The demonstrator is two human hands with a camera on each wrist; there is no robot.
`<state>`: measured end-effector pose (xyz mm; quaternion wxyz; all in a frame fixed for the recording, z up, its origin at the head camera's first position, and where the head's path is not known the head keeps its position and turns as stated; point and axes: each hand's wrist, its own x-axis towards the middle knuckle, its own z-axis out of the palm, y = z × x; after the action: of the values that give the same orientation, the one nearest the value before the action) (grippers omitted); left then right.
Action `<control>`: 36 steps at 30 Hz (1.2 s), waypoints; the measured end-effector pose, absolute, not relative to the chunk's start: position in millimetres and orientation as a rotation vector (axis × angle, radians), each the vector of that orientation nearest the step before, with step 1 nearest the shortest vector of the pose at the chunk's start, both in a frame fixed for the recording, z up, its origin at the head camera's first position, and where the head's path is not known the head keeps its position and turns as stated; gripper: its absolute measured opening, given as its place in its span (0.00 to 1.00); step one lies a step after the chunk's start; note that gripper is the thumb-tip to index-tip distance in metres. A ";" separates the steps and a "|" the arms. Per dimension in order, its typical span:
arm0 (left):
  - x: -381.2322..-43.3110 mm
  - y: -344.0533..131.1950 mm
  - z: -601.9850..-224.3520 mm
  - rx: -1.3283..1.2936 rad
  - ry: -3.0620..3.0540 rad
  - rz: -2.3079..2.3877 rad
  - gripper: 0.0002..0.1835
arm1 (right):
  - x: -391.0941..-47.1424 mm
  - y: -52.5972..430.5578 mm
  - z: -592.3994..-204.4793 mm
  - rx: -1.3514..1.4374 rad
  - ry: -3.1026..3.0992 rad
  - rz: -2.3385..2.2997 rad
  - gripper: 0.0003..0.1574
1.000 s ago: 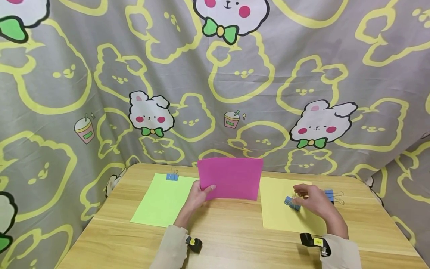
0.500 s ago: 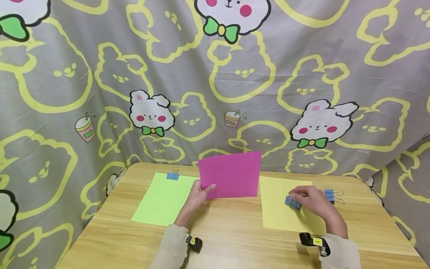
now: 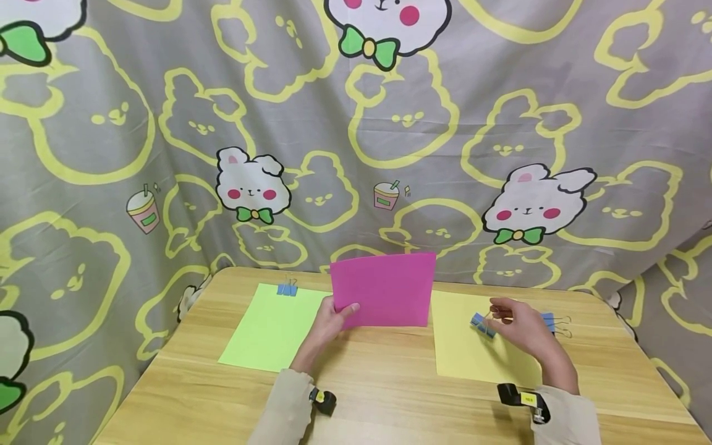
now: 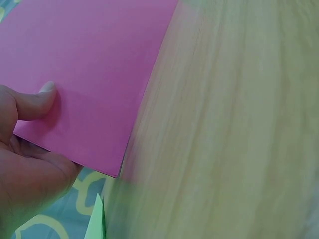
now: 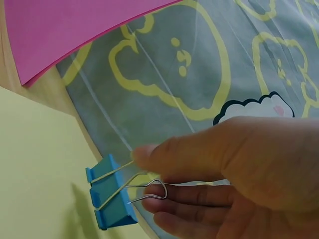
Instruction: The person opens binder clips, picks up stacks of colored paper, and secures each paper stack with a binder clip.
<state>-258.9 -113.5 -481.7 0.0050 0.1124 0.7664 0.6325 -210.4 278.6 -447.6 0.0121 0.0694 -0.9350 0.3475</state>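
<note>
My left hand [image 3: 329, 321] grips a magenta sheet or stack of paper [image 3: 389, 287] by its lower left corner, thumb on the front face and fingers behind. The paper stands tilted up above the table. My right hand [image 3: 523, 326] pinches a blue binder clip [image 3: 483, 325] by its wire handles, over the yellow paper [image 3: 458, 355]. In the right wrist view, the thumb presses one handle of the clip [image 5: 112, 194] and fingers touch the other. The clip is apart from the magenta paper. Its mouth is hard to make out.
Green paper [image 3: 258, 337] lies at the left, with a blue binder clip [image 3: 287, 290] at its top edge. Another blue binder clip [image 3: 548, 322] sits behind my right hand, partly hidden. A patterned curtain [image 3: 334, 136] hangs behind the wooden table [image 3: 384, 389].
My right hand has lifted the binder clip slightly and its fingers have shifted on the handles. The magenta paper's right side has tilted up a little in my left hand.
</note>
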 end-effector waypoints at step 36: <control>-268.0 -116.2 -496.2 0.411 2.461 1.962 0.08 | -211.0 271.8 -443.2 0.164 -2.818 1.084 0.35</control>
<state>-268.0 -116.2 -496.2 -0.0163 0.1295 0.7753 0.6180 -211.0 271.8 -443.2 0.0588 0.0541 -0.9304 0.3578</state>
